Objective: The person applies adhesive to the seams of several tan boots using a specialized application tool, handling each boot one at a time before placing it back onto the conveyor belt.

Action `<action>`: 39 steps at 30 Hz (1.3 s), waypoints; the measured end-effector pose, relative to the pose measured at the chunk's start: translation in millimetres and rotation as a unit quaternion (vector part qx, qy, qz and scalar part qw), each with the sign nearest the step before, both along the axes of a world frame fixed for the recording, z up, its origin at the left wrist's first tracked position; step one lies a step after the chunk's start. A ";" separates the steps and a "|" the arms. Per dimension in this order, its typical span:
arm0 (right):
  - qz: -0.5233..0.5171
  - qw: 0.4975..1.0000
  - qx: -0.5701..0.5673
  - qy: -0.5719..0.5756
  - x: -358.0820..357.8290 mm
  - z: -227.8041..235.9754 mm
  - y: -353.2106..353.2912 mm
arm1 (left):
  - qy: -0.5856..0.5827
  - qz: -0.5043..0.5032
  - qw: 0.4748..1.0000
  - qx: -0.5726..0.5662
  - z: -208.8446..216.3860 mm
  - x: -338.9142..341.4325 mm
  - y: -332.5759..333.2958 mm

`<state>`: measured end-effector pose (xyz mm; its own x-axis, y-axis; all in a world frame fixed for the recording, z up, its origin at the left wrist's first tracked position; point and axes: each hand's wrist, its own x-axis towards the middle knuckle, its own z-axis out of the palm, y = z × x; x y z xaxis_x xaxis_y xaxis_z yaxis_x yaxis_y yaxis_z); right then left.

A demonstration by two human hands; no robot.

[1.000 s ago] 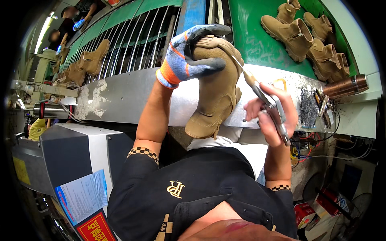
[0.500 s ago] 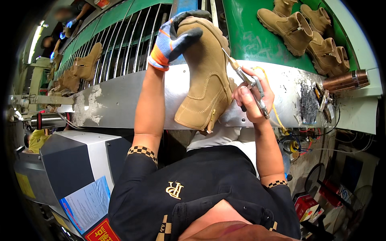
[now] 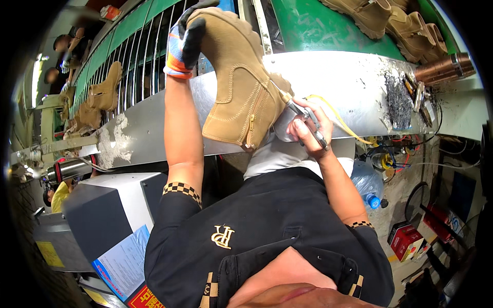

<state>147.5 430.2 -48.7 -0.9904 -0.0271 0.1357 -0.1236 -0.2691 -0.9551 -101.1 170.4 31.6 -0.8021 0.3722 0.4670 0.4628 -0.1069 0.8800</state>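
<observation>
A tan suede boot [image 3: 237,87] with a side zipper hangs tilted over the metal ledge, its sole turned up and to the right. My left hand [image 3: 186,43], in a blue, orange and black work glove, is closed around the toe end of the boot. My bare right hand [image 3: 314,129] grips an air blow gun [image 3: 299,109] with a brass-coloured tip. Its thin nozzle points at the boot's side near the sole edge, beside the zipper; whether it touches I cannot tell. A yellow hose [image 3: 336,114] runs from behind my right hand.
A metal ledge [image 3: 339,77] crosses in front of me. More tan boots [image 3: 405,31] lie on the green belt [image 3: 313,25] at right, others [image 3: 105,92] by the roller rack at left. Hand tools [image 3: 420,100] lie near a copper-coloured cylinder [image 3: 444,69]. People work at the far left.
My left hand has moved left with the boot, which has turned so its zipper side shows more. The blow gun has shifted left and down, staying close to the boot.
</observation>
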 end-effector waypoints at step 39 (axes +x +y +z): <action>0.015 0.994 -0.078 -0.071 -9.9 -4.5 -40.0 | -0.617 0.055 0.785 0.007 -27.3 282.0 2.8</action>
